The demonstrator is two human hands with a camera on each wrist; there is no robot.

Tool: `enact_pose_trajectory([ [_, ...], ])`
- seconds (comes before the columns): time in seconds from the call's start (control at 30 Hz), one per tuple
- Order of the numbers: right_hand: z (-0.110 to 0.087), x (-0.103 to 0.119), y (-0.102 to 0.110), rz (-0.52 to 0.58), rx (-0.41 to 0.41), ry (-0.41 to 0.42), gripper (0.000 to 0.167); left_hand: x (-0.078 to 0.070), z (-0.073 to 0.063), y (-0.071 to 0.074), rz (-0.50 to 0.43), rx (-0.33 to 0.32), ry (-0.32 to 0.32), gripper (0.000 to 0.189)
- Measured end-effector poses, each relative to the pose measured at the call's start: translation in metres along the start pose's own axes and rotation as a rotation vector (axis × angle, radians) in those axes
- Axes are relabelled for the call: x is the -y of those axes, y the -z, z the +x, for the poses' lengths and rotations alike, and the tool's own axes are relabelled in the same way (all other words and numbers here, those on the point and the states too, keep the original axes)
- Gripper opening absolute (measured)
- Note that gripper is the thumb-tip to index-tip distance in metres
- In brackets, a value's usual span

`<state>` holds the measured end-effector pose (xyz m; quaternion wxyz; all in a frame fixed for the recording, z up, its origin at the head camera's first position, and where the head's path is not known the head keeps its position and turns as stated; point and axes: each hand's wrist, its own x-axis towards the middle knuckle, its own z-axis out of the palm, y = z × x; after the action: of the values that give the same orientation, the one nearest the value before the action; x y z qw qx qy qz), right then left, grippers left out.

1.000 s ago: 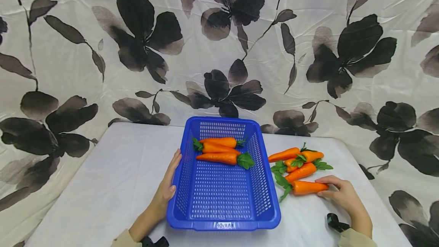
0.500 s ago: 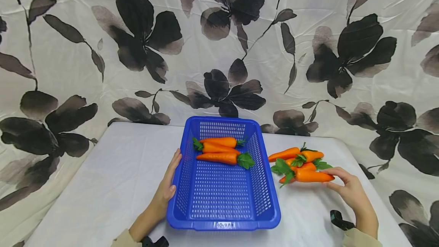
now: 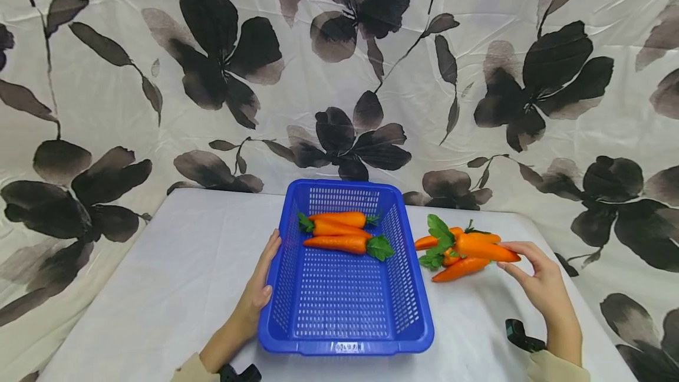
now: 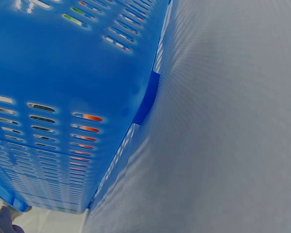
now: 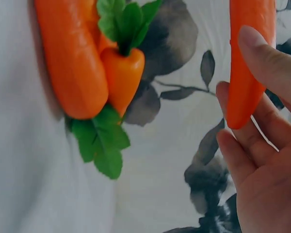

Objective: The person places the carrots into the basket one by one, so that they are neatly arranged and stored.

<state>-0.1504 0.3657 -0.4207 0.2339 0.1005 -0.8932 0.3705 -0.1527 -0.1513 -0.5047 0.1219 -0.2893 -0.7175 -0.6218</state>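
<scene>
A blue plastic basket [image 3: 297, 346] stands mid-table with three orange carrots inside, the nearest carrot [image 3: 336, 244] having a leafy green top. My left hand [image 3: 251, 293] rests along the basket's left side with its fingers straight; the left wrist view shows mostly the slotted basket wall [image 4: 63, 63]. On the right, my right hand [image 3: 543, 287] pinches a carrot [image 3: 477, 247] by its narrow end, thumb on one side and fingers on the other. The leafy top of that carrot points left, above other carrots. In the right wrist view the tip of the held carrot [image 5: 243, 99] shows between thumb and fingers.
Several more carrots lie in a loose pile right of the basket, among them a front carrot [image 3: 461, 270]. A white cloth covers the table [image 3: 175, 264]. Behind it hangs a flower-print fabric [image 3: 297, 93].
My right hand has lifted the carrot off the table and carried it up and away from me, its leafy end tipping upward. The left hand and basket have stayed put.
</scene>
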Motion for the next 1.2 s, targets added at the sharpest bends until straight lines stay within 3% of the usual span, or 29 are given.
enact_pose_trajectory([
  [0.53,0.021,0.063,-0.013,0.051,-0.148,-0.044,0.039,-0.001,0.002,0.0,0.003,-0.002,-0.006,0.071],
  [0.83,0.045,0.103,-0.022,0.062,-0.129,0.018,0.04,-0.006,0.003,0.0,-0.003,-0.006,0.001,0.07],
  [1.2,0.07,0.149,-0.04,0.137,-0.043,0.071,0.034,-0.002,0.0,0.0,-0.006,0.001,0.005,0.071],
])
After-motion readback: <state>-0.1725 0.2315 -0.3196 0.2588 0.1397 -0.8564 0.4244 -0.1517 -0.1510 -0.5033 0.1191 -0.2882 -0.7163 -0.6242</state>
